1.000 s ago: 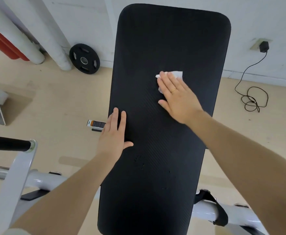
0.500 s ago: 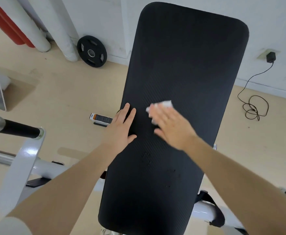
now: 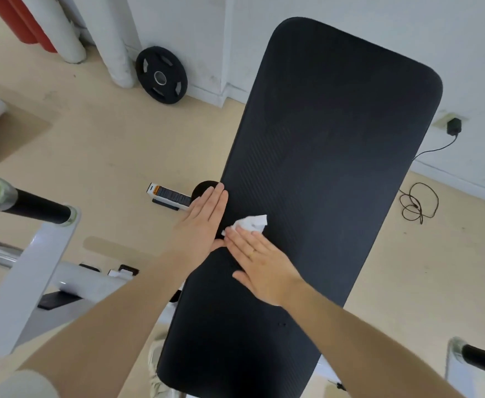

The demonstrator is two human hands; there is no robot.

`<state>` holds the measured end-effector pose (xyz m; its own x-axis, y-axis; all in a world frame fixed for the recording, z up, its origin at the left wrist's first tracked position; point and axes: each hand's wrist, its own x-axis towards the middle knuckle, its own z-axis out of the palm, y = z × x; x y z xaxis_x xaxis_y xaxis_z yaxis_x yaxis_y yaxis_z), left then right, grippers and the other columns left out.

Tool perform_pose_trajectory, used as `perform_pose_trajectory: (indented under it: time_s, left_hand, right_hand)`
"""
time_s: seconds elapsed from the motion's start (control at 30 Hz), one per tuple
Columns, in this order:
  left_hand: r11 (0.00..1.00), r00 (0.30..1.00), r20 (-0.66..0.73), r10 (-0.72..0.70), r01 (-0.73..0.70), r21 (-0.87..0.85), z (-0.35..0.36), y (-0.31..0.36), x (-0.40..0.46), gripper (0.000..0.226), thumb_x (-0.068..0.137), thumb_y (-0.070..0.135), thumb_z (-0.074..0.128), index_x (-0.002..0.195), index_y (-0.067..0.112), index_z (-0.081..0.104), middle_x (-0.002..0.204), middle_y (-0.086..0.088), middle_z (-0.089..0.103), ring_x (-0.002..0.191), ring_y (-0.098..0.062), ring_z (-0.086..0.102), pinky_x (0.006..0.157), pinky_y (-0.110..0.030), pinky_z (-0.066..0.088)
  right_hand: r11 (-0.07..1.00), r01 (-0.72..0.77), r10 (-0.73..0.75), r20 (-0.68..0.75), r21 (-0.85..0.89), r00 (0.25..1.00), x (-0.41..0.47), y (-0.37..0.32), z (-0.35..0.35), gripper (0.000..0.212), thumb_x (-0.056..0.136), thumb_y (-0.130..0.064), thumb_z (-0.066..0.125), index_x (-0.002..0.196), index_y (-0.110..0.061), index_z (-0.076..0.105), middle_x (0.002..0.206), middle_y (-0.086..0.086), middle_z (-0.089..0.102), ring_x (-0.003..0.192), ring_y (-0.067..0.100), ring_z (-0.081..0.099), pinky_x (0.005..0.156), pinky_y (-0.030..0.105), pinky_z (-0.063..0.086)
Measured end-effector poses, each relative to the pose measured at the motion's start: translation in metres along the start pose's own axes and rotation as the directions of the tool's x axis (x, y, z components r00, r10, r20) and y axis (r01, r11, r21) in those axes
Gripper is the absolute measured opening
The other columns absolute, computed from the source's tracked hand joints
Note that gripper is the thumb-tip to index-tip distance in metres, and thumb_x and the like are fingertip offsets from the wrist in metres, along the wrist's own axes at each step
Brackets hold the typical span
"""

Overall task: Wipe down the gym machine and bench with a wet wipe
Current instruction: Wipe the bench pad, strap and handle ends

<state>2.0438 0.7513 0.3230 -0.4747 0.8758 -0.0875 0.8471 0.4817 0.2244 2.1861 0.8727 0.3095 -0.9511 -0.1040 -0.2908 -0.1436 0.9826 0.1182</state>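
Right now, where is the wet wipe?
In the head view the wet wipe lies on the black bench pad near its left edge, under the right hand fingertips, just right of the left hand.

wipe [image 3: 249, 223] on bench [image 3: 321, 168], plate [image 3: 161, 74] left

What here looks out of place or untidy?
A small box lies loose on the floor beside the bench, and a tangled black cable sprawls by the wall. Nothing looks spilled or damaged.
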Motion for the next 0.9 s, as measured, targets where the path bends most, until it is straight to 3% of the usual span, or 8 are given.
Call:
perform_pose_trajectory:
  time_s: [0.17,0.27,0.37,0.43,0.53,0.67,0.8,0.9]
  left_hand:
    - [0.993,1.000,0.010,0.022,-0.020,-0.120,0.007,-0.011,0.001,0.108,0.056,0.036,0.086,0.141,-0.001,0.031,0.148,-0.017,0.037,0.133,-0.031,0.041,0.105,-0.038,0.030]
    - [0.975,0.999,0.006,0.036,-0.034,-0.218,0.002,-0.019,0.000,0.108,0.067,0.032,0.080,0.147,0.005,0.013,0.155,-0.009,0.022,0.141,-0.021,0.022,0.113,-0.034,0.019]
    - [0.961,0.998,0.034,0.060,-0.048,-0.272,-0.004,-0.027,-0.003,0.107,0.076,0.039,0.072,0.144,0.012,-0.006,0.154,0.003,-0.001,0.139,-0.009,-0.003,0.115,-0.027,0.005]
    - [0.960,0.997,0.053,0.050,-0.034,-0.276,-0.004,-0.034,-0.008,0.110,0.076,0.043,0.070,0.141,0.012,-0.012,0.150,0.007,-0.008,0.139,-0.009,-0.008,0.115,-0.027,0.002]
    - [0.966,0.997,0.069,0.023,-0.005,-0.258,0.000,-0.044,-0.018,0.113,0.073,0.046,0.071,0.140,0.012,-0.013,0.150,0.006,-0.007,0.139,-0.011,-0.005,0.116,-0.031,0.008]
    - [0.959,0.994,0.106,0.006,0.024,-0.282,0.003,-0.050,-0.027,0.113,0.074,0.051,0.067,0.137,0.015,-0.020,0.150,0.007,-0.015,0.138,-0.006,-0.013,0.114,-0.023,-0.002]
    - [0.950,0.982,0.181,0.055,0.004,-0.313,0.009,-0.052,-0.040,0.118,0.073,0.050,0.069,0.142,0.014,-0.019,0.157,0.001,-0.011,0.139,-0.007,-0.013,0.117,-0.026,0.002]
    - [0.951,0.962,0.258,0.090,-0.005,-0.311,0.017,-0.056,-0.052,0.118,0.073,0.047,0.071,0.145,0.012,-0.016,0.157,-0.002,-0.011,0.145,-0.014,-0.009,0.118,-0.030,0.004]
  right_hand:
    - [0.998,0.004,-0.008,-0.064,-0.068,0.998,0.019,0.032,-0.009,0.063,0.092,-0.045,0.021,0.145,-0.013,0.016,0.151,0.002,0.031,0.140,0.024,0.026,0.114,0.039,0.007]
    - [0.984,-0.158,0.144,-0.158,-0.082,0.977,0.054,0.073,-0.041,0.064,0.092,-0.046,0.021,0.146,-0.011,0.021,0.153,0.007,0.029,0.138,0.035,0.024,0.115,0.044,0.011]
    - [0.977,-0.210,0.200,-0.191,-0.032,0.961,0.086,0.104,-0.068,0.065,0.094,-0.045,0.022,0.147,-0.008,0.014,0.156,0.011,0.016,0.143,0.032,0.015,0.115,0.042,0.010]
    - [0.970,-0.241,0.241,-0.190,0.025,0.952,0.101,0.108,-0.078,0.066,0.095,-0.043,0.025,0.148,-0.007,0.010,0.157,0.011,0.010,0.145,0.030,0.009,0.117,0.040,0.008]
    - [0.965,-0.261,0.262,-0.132,0.022,0.956,0.105,0.088,-0.075,0.067,0.097,-0.044,0.020,0.147,-0.003,0.001,0.157,0.014,0.001,0.145,0.030,0.001,0.119,0.041,0.004]
    - [0.996,-0.089,0.088,-0.006,-0.026,0.996,0.067,0.028,-0.042,0.066,0.096,-0.045,0.008,0.143,-0.002,-0.010,0.152,0.017,-0.011,0.143,0.032,-0.009,0.119,0.046,0.005]
    - [0.998,-0.020,0.017,0.060,0.056,0.998,0.009,-0.050,0.012,0.069,0.095,-0.047,0.023,0.147,-0.005,0.006,0.154,0.012,0.001,0.144,0.027,-0.006,0.119,0.042,-0.003]
    - [0.993,-0.041,0.030,0.101,0.108,0.994,-0.020,-0.090,0.039,0.071,0.092,-0.049,0.019,0.148,-0.006,0.010,0.156,0.009,0.007,0.145,0.024,-0.005,0.117,0.038,-0.006]
